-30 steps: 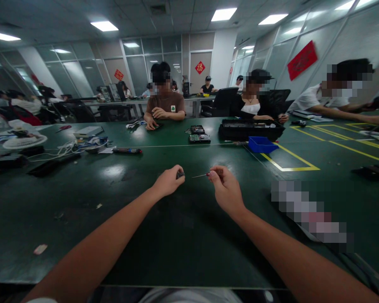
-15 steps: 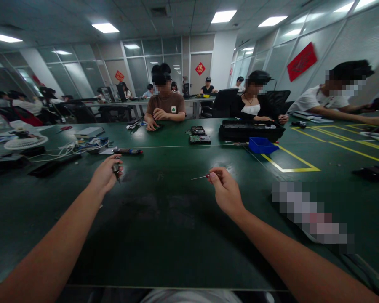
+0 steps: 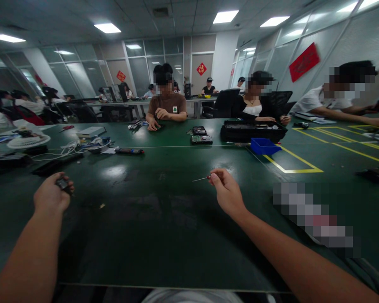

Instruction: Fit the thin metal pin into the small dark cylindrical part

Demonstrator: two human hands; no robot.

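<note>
My left hand [image 3: 52,193] is closed around a small dark part [image 3: 63,184], whose exact kind I cannot make out. It is held above the left side of the green table [image 3: 164,244]. On the right, my right hand [image 3: 226,191] pinches a screwdriver [image 3: 202,179] by its red handle. The thin metal shaft points left, over the table and apart from other things. A tiny pale scrap [image 3: 102,206] lies on the table to the right of my left hand.
Beyond my hands lie hard drives [image 3: 201,139], a blue bin [image 3: 264,146], a black housing [image 3: 254,131] and a dark pen-shaped tool [image 3: 129,151]. Cables [image 3: 69,149] and a white fan part [image 3: 28,141] are at left. A blurred-out object [image 3: 316,219] lies at right. Co-workers sit opposite.
My left hand has moved left and toward me, carrying the dark part. My right hand with the screwdriver has stayed almost in place.
</note>
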